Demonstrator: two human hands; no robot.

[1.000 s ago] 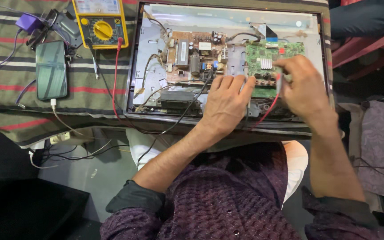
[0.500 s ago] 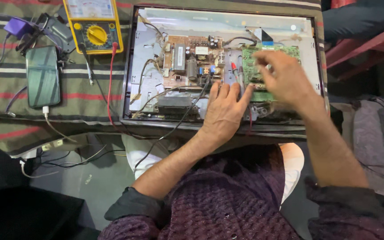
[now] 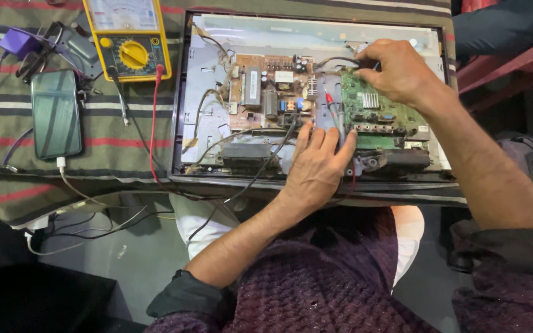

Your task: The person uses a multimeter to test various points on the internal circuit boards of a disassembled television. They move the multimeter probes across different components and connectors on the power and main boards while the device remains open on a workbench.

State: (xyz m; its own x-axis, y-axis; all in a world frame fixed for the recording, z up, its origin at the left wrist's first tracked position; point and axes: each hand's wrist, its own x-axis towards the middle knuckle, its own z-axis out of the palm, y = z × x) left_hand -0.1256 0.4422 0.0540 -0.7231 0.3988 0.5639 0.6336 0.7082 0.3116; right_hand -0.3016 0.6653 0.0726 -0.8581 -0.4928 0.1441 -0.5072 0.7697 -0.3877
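Up has gone the right hand (image 3: 399,71), now pinching a cable at the green board's (image 3: 374,111) top edge; left hand (image 3: 319,166) below it grasps the red-tipped probe (image 3: 334,114).

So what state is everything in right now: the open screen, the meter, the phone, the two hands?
Flat-screen set: back cover off, boards exposed.
Yellow multimeter: lying face up, red and black leads plugged in.
Phone: screen dark, cable plugged in.
Left hand: holding a red-tipped probe on the boards.
Right hand: pinching something at the green circuit board.
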